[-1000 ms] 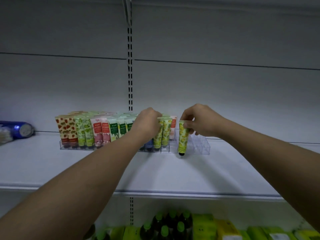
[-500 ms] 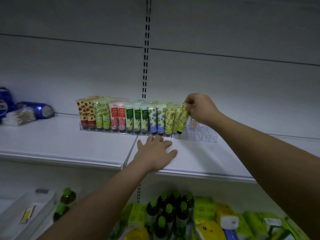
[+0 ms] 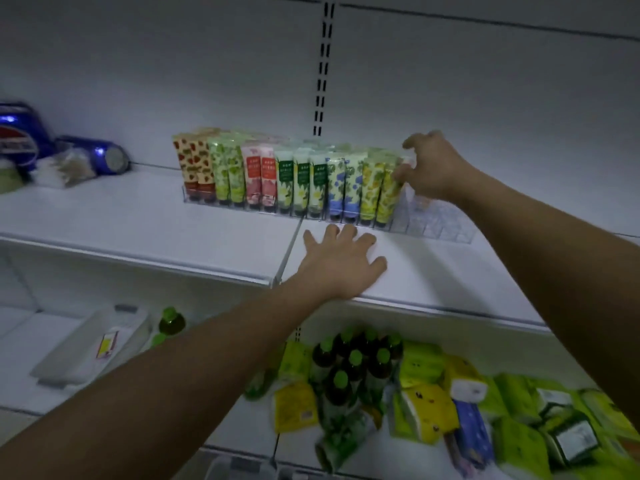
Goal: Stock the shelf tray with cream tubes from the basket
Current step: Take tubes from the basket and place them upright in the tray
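Two blue cans (image 3: 104,157) lie left of tray (image 3: 446,230).

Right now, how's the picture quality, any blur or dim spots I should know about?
Head view: dim, bluish light overall; wide-angle bend curves the shelf edge; the cream tubes read fairly sharp, while the lower-shelf packets and blue cans smear with motion blur; the clear tray is faint.

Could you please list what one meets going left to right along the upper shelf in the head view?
Blue cans → strawberry tubes → pink tubes → blue-flower tubes → yellow tubes → right hand → empty tray slots.
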